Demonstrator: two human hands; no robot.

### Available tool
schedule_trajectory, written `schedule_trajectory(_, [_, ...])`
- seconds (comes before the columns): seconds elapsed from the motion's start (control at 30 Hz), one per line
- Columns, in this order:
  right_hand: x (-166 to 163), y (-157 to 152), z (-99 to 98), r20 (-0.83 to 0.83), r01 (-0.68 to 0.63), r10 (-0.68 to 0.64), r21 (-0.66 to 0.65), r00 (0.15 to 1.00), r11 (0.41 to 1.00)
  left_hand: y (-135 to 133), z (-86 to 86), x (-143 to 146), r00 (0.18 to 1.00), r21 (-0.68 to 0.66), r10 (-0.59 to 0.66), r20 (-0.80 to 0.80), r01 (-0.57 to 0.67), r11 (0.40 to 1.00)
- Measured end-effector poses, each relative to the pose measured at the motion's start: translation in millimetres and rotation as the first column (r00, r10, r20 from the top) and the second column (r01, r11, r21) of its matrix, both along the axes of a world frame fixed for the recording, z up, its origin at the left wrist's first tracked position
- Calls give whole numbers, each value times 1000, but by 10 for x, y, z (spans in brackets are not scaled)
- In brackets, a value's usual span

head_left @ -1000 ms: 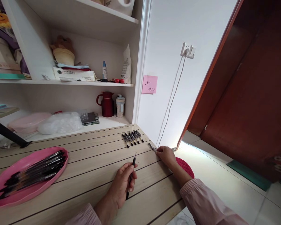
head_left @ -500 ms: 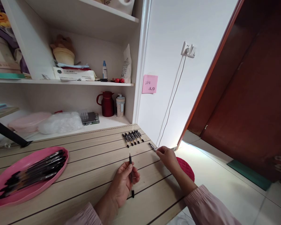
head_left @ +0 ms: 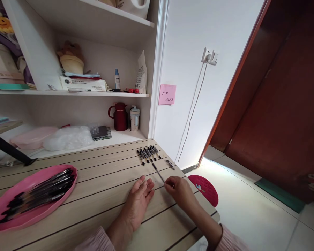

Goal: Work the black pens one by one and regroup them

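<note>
My right hand (head_left: 181, 191) pinches one end of a slim black pen (head_left: 159, 173), whose dark far end points up and left towards a row of pens. My left hand (head_left: 140, 198) is open over the table with its palm turned up, and nothing lies in it. Several black pens (head_left: 148, 154) lie side by side near the table's far right corner. A dark pen cap with a clip (head_left: 170, 164) lies by itself to the right of them, close to the table edge. On the left, a pink oval tray (head_left: 71, 190) holds a pile of black pens (head_left: 42, 191).
The wood-slat table (head_left: 102, 184) meets a white shelf unit (head_left: 120, 136) at the back. On that shelf stand a red jug (head_left: 120, 117), a cup (head_left: 134, 119) and a plastic bag (head_left: 68, 138). A red round cushion (head_left: 206, 191) sits below the table's right edge.
The pen has passed from my left hand to my right hand, and the left fingers have opened. My right hand has let go of the cap, left on the table, and moved nearer the left.
</note>
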State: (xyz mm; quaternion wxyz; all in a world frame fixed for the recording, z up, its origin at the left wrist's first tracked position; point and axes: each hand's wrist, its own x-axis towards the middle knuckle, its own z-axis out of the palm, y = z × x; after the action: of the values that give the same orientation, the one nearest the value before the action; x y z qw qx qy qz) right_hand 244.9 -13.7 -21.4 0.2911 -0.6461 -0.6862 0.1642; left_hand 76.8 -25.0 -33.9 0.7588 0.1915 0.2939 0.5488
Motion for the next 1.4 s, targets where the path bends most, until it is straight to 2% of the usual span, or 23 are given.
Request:
schedule_trajectory(0.07, [187, 125, 28, 206, 109, -106, -2, 973, 994, 4, 0, -8, 999, -6, -13, -33, 13, 1000])
schedule_trajectory(0.13, [323, 230, 14, 346, 157, -140, -20, 928, 987, 6, -2, -12, 998, 14, -30, -54, 31, 999])
schedule_trajectory(0.27, [418, 356, -76, 455, 162, -122, -49, 882, 986, 5, -13, -16, 995, 43, -52, -90, 56, 998])
schedule_trajectory(0.57, [419, 388, -127, 505, 164, -108, -67, 856, 984, 12, -35, -17, 989, 67, -73, -125, 82, 994])
schedule_trajectory(0.87, [432, 355, -139, 514, 156, -115, -37, 850, 987, 8, -26, -20, 988, 83, -78, -131, 89, 993])
schedule_trajectory(1.0, [418, 291, -91, 494, 180, -161, 9, 854, 984, 5, -25, -22, 985, 95, -81, -152, 96, 991])
schedule_trajectory(1.13, [331, 134, -53, 428, 180, -192, 69, 883, 981, -25, 12, -37, 954, 152, -64, -293, 113, 982])
schedule_trajectory(1.2, [251, 14, -63, 385, 130, -158, 98, 909, 987, -30, 79, -92, 878, 221, -19, -478, 141, 965])
schedule_trajectory(1.23, [206, -53, -76, 362, 92, -124, 107, 924, 990, -21, 129, -150, 793, 274, 40, -609, 162, 948])
schedule_trajectory(1.3, [116, -191, -115, 303, 13, -44, 103, 952, 995, 25, 261, -357, 515, 369, 216, -830, 215, 904])
schedule_trajectory(1.33, [76, -257, -139, 270, -18, -9, 97, 963, 995, 57, 340, -515, 327, 402, 317, -890, 237, 884])
schedule_trajectory(1.37, [40, -317, -166, 241, -37, 14, 94, 970, 995, 90, 424, -709, 204, 413, 371, -906, 226, 882])
schedule_trajectory(1.4, [10, -371, -193, 216, -55, 34, 94, 976, 994, 118, 509, -936, 124, 415, 397, -910, 199, 888])
